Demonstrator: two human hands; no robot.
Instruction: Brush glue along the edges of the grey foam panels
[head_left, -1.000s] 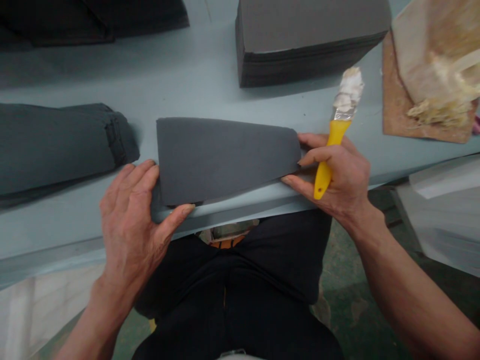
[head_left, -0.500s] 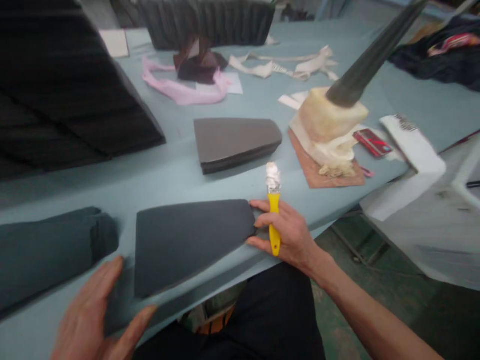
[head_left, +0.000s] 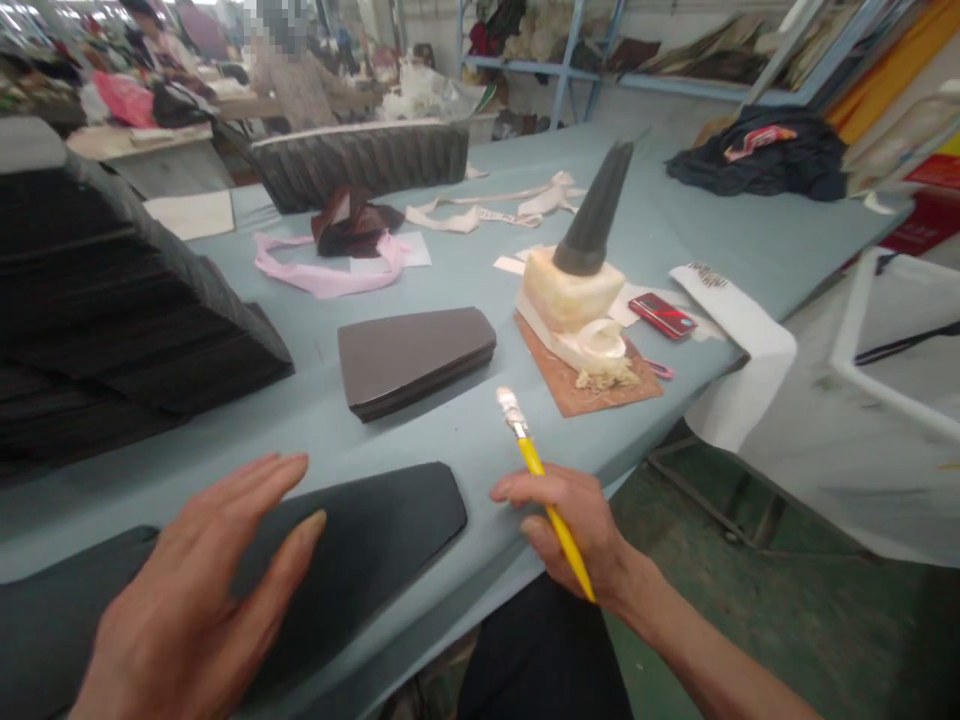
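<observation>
My right hand [head_left: 581, 525] grips a yellow-handled brush [head_left: 534, 462] whose bristles are caked with a whitish substance. My left hand [head_left: 202, 580], fingers apart, hovers over or rests on the left part of a dark tapered panel [head_left: 390, 520]; I cannot tell if it touches. The panel lies flat near the table's front edge, its narrow end toward my right hand. Left of it is a dark folded piece [head_left: 52, 610], partly hidden by my left hand. Beyond the panel sits a stack of brownish-grey tapered pieces [head_left: 416, 350].
A tall dark stack [head_left: 97, 310] stands at left. A black cone on a yellowish block [head_left: 574, 290] sits on a brown board [head_left: 555, 385], with a red box [head_left: 663, 315] beside it. Pink fabric [head_left: 322, 280] and pale strips [head_left: 480, 215] lie behind. A person [head_left: 292, 85] is in the background.
My right hand has let go of the panel's narrow end and keeps the brush, now tilted. My left hand has come over the panel's left part. The camera view has tipped upward.
</observation>
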